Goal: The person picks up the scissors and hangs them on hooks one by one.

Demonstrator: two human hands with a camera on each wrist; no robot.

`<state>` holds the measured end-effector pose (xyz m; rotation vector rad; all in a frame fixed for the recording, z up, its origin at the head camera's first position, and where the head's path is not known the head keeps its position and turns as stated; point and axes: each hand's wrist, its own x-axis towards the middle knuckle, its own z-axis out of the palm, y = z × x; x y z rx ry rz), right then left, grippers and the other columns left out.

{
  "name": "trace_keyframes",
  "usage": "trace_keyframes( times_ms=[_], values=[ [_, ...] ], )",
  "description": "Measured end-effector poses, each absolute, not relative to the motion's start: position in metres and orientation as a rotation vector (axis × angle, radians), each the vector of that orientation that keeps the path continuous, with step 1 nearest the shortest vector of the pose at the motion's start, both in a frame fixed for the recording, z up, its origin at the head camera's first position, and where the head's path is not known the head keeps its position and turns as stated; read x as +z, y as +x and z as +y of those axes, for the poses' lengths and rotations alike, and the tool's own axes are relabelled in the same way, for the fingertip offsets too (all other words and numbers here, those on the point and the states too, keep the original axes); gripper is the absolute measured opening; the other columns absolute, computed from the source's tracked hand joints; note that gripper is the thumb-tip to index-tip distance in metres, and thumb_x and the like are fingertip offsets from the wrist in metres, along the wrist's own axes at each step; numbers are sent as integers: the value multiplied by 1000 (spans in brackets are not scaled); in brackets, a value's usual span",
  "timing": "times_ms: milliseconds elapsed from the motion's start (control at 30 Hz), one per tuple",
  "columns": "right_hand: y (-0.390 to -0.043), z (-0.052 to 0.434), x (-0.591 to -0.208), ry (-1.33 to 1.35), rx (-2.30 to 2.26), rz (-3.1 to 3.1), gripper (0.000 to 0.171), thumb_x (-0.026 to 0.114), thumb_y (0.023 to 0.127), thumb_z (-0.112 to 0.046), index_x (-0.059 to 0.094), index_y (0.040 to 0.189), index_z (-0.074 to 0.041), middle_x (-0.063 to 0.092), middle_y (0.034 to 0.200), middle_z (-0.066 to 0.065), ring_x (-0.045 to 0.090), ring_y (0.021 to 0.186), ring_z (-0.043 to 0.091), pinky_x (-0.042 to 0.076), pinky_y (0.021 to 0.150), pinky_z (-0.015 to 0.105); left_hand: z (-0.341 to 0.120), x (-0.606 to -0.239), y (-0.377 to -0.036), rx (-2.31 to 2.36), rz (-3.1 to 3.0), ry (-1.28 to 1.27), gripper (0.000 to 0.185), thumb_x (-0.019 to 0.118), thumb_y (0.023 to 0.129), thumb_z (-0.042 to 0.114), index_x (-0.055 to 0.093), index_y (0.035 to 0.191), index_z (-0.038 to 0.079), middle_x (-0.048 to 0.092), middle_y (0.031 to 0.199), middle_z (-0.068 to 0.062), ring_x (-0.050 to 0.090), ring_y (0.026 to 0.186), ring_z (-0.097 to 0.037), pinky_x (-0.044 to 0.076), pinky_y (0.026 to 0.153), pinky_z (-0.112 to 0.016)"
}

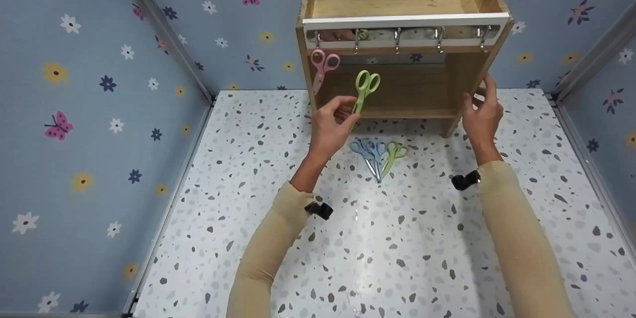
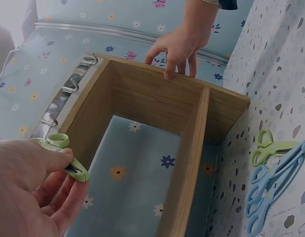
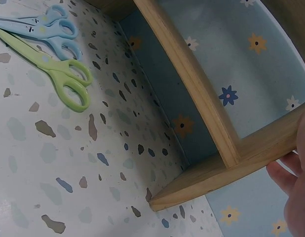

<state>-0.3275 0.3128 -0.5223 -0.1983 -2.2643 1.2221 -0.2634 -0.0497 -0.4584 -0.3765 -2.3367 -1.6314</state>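
Left hand [image 1: 330, 128] pinching green scissors [image 1: 364, 88] by the blades, long axis near upright, loops toward 1 o'clock, before the wooden rack [image 1: 397, 54]. Right hand [image 1: 482, 112] fingers curled, gripping rack's side panel.

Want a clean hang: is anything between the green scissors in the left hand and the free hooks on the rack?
Nothing visible. The green scissors in the left hand sit just below the empty hooks; the pink scissors hang off to one side.

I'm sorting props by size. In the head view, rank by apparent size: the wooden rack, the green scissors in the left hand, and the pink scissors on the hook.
1. wooden rack
2-3. green scissors and pink scissors: look alike, unranked.
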Motion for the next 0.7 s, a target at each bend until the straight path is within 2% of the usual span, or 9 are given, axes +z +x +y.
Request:
trace_keyframes(
  times_ms=[300,533,700],
  values=[
    [-327,313,-522,-196,1223,-2267,57,60,116,-14,48,170,-21,68,158,19,70,146,33,56,122,52,-50,-455,-265,-1606,-2311,-400,31,82,101,3,78,131,2,83,111,-18,76,95,-28,62,83,-26],
    [-326,311,-519,-205,1235,-2274,57,61,116,-15,47,171,-24,65,164,11,68,148,29,55,124,49,-50,-454,-266,-1623,-2269,-401,31,82,101,3,78,132,2,84,113,-18,77,96,-28,62,83,-24],
    [-327,312,-520,-204,1219,-2275,57,60,116,-12,47,170,-23,66,164,11,69,147,30,56,123,50,-49,-454,-268,-1632,-2252,-380,32,82,101,3,77,132,2,83,112,-18,77,97,-29,62,84,-25]
  ],
)
